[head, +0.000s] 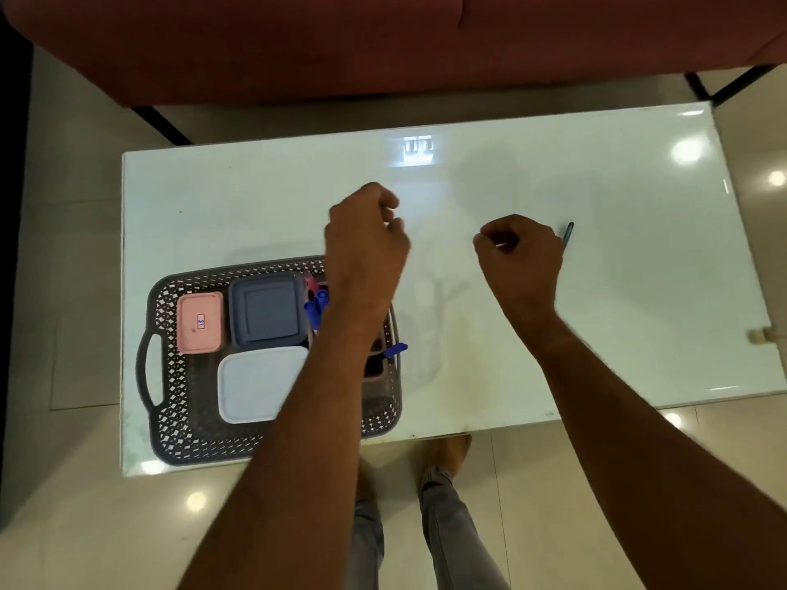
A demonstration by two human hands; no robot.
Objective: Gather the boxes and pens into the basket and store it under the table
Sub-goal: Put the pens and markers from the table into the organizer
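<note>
A dark grey perforated basket (170, 419) sits at the near left of the glass table (639, 291). Inside lie a pink box (200, 322), a dark blue-grey box (266, 310) and a white box (255, 385). Blue pens (315, 306) and a red pen (310, 282) rest at its right side, and a blue cap (396, 349) pokes over the right rim. My left hand (362, 240) hovers above the basket's far right corner, fingers curled, nothing seen in it. My right hand (519, 257) is closed on a dark blue pen (568, 234) over the table's middle.
A red sofa (383, 44) on black legs stands behind the table. Pale glossy floor tiles surround it. My feet (443, 453) and grey trousers show below the near table edge. A small beige object (762, 335) sits at the table's right edge.
</note>
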